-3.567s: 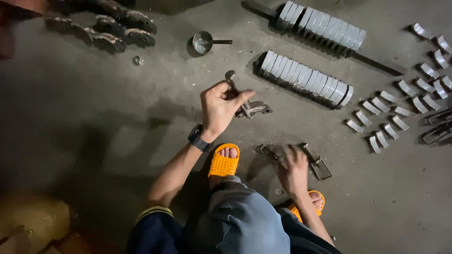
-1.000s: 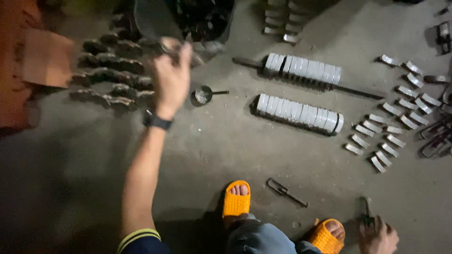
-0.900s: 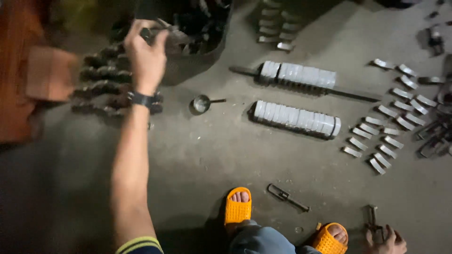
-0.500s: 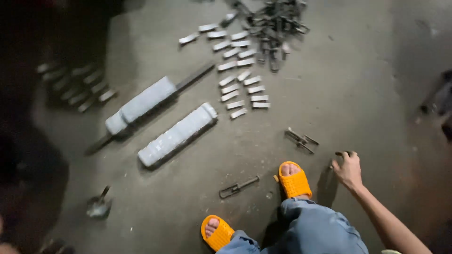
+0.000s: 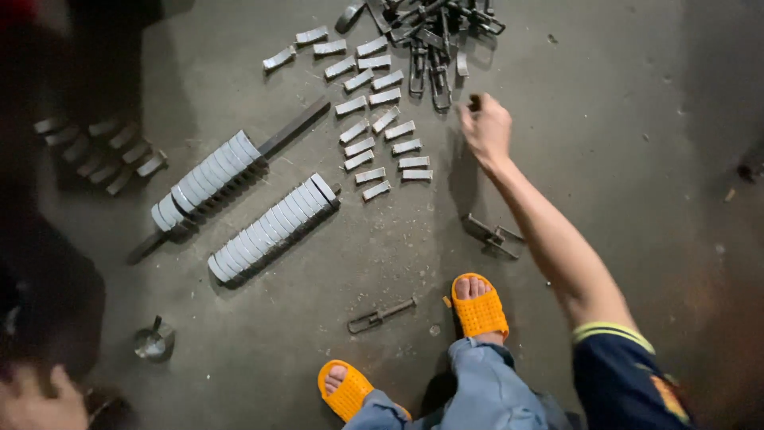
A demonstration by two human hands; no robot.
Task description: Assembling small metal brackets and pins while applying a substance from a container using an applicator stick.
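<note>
At the lower left corner, about seven o'clock, the person's left hand [image 5: 36, 398] shows only in part and blurred, so whether its fingers are spread or curled cannot be told. Just to its right a small metal cup with a handle [image 5: 153, 342] sits on the concrete floor [image 5: 637, 119]. Higher up, near ten o'clock, a dim row of grey metal pieces [image 5: 99, 151] lies in shadow. Toward the centre, two long stacks of grey plates [image 5: 239, 203] lie side by side, slanting up to the right, the upper one threaded on a dark bar. Below them, at six o'clock, a slim metal clamp [image 5: 380, 315] lies near the two orange sandals [image 5: 479, 306]. At twelve o'clock loose grey metal blocks [image 5: 382, 123] lie in rough rows, with a heap of dark metal clips [image 5: 434, 36] above them. The right hand [image 5: 485, 127] reaches out at one o'clock, fingers curled together around a small dark piece [image 5: 475, 102] at the heap's lower edge. Another metal clamp [image 5: 493, 236] lies below the forearm.
</note>
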